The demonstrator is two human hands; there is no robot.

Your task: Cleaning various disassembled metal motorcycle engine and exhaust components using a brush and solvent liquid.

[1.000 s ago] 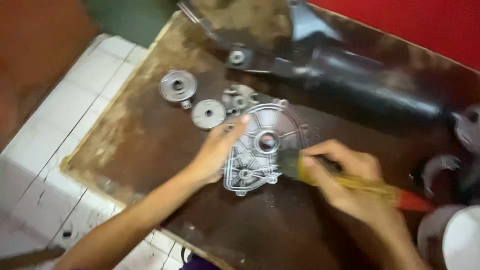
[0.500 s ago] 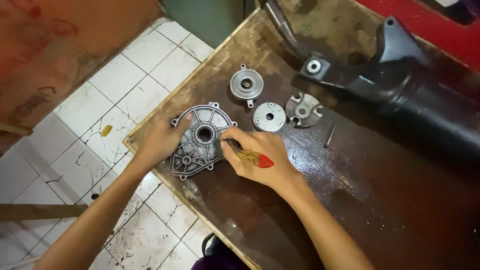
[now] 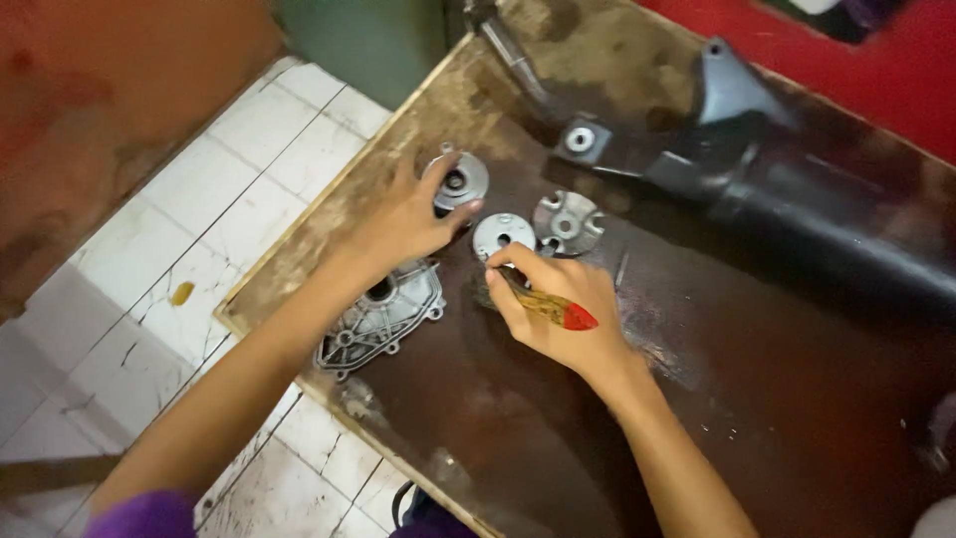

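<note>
The left hand point(image 3: 403, 214) reaches over the large cast-metal cover plate point(image 3: 383, 317) and closes its fingers loosely on the rim of a round flanged disc point(image 3: 460, 181); whether the disc is lifted off the board or only touched cannot be told. The right hand point(image 3: 558, 319) is closed around a brush with a yellow-and-red handle point(image 3: 553, 309), bristle end pointing toward a second, smaller round disc point(image 3: 503, 234) and touching or nearly touching it. As a judgement, the work is part-way: the cover plate lies unattended under the left forearm, the brush is applied at the smaller disc, and the remaining parts show no sign of being handled. All positions below are referred to the cover plate. The flanged disc lies above it, near the far edge of the wooden board point(image 3: 757, 418). The smaller disc lies up and to the right of it, and a lobed hub part point(image 3: 568, 221) lies just beyond that disc. A thin pin or nail point(image 3: 620, 269) lies further right. A long black engine casing point(image 3: 797, 199) lies well apart, up and to the right. Count: one cover plate, two round discs, one lobed hub, one pin, one brush, one casing.
</note>
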